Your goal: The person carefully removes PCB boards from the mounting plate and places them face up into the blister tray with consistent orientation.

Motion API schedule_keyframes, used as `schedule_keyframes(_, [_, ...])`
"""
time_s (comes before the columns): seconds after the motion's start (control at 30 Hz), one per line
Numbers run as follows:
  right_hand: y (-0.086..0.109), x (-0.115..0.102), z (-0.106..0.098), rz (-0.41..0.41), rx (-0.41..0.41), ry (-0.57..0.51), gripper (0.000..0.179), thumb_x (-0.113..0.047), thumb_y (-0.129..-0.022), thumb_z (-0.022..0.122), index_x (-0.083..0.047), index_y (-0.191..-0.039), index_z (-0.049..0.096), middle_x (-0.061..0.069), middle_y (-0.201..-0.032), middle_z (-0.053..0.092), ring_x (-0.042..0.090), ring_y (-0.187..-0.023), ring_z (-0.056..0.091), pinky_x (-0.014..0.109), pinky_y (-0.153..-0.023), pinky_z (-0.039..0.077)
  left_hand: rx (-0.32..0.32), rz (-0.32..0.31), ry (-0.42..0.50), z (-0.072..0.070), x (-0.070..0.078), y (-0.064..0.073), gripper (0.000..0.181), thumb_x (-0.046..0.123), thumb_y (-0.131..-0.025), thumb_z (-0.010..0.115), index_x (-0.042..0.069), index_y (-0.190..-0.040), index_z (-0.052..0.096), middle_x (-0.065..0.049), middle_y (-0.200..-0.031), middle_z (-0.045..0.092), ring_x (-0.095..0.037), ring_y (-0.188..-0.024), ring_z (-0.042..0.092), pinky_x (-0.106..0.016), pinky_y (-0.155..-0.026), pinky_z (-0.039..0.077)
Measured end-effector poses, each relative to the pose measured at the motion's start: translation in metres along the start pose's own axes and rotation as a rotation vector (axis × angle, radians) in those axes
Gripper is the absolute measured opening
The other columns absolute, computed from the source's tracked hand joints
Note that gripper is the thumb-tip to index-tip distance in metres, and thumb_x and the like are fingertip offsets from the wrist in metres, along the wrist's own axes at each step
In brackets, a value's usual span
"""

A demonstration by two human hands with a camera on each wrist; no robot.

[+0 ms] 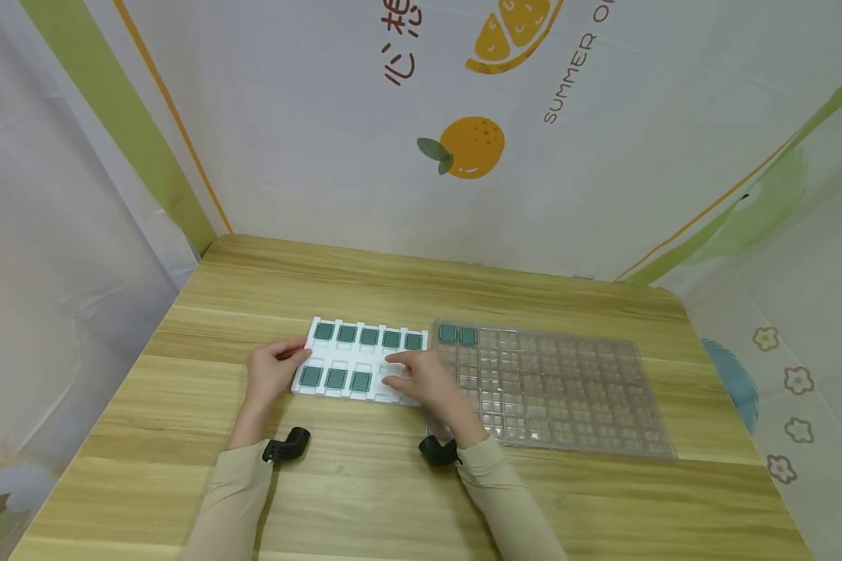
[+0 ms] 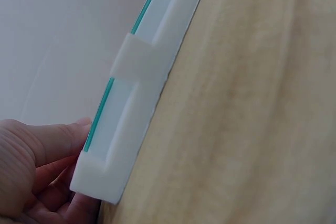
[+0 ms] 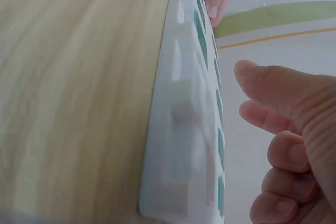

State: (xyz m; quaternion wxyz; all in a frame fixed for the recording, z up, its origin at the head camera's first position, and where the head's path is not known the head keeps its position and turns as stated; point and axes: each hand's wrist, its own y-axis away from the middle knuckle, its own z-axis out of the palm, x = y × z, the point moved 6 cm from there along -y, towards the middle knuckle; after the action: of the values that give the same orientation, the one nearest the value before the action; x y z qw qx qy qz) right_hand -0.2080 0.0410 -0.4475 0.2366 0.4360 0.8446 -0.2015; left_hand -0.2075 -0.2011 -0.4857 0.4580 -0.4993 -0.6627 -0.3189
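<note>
A white foam-like tray (image 1: 333,356) lies on the table with green square chips (image 1: 368,336) in two rows of slots. The far row holds several chips; the near row shows three, at its left end. My left hand (image 1: 270,372) grips the tray's left end, and in the left wrist view the thumb (image 2: 63,140) lies at the corner by a chip's green edge. Over the tray's right end is my right hand (image 1: 428,382), thumb and index finger apart, nothing visible between them. Its other fingers (image 3: 289,182) are curled, as the right wrist view shows.
Right of the white tray lies a clear plastic tray (image 1: 568,382) with many small compartments; two green chips (image 1: 468,336) sit in its far left corner. My right forearm crosses its near left part. Behind the wooden table (image 1: 351,499) hangs a printed white curtain (image 1: 309,140).
</note>
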Motion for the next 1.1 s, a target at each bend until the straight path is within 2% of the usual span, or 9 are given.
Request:
schedule_keyframes(0.2, [-0.004, -0.008, 0.006, -0.037, -0.006, 0.030, 0.030, -0.020, -0.082, 0.073, -0.003, -0.107, 0.070, -0.010, -0.052, 0.024, 0.003, -0.047, 0.022, 0.017, -0.046, 0.022, 0.003, -0.001, -0.003, 0.000, 0.000, 0.000, 0.022, 0.000, -0.082, 0.070, -0.009, -0.101, 0.069, -0.026, -0.096, 0.067, 0.013, -0.065, 0.051, -0.008, -0.059, 0.042])
schedule_keyframes(0.47, [-0.007, -0.014, 0.012, -0.043, -0.047, 0.037, 0.033, -0.022, -0.082, 0.073, -0.003, -0.109, 0.069, -0.010, -0.050, 0.023, 0.003, -0.045, 0.020, 0.017, -0.044, 0.022, -0.007, -0.023, -0.013, 0.000, -0.001, -0.001, 0.023, 0.001, -0.082, 0.069, -0.009, -0.103, 0.068, -0.026, -0.098, 0.067, 0.012, -0.066, 0.050, -0.007, -0.059, 0.042])
schedule_keyframes(0.77, [-0.009, -0.018, 0.020, -0.078, -0.014, 0.071, 0.032, -0.022, -0.080, 0.075, -0.004, -0.106, 0.070, -0.011, -0.049, 0.025, 0.002, -0.045, 0.022, 0.018, -0.046, 0.025, -0.014, -0.030, -0.012, 0.000, -0.001, -0.001, 0.023, 0.001, -0.082, 0.069, -0.009, -0.104, 0.068, -0.026, -0.099, 0.066, 0.013, -0.066, 0.051, -0.007, -0.060, 0.042])
schedule_keyframes(1.1, [-0.011, -0.020, 0.027, -0.040, -0.043, 0.071, 0.031, -0.024, -0.081, 0.074, -0.005, -0.105, 0.071, -0.011, -0.049, 0.027, 0.002, -0.046, 0.024, 0.017, -0.049, 0.030, -0.014, -0.031, -0.005, -0.001, -0.001, 0.000, 0.023, 0.000, -0.082, 0.069, -0.009, -0.103, 0.068, -0.026, -0.098, 0.067, 0.013, -0.066, 0.051, -0.008, -0.060, 0.043])
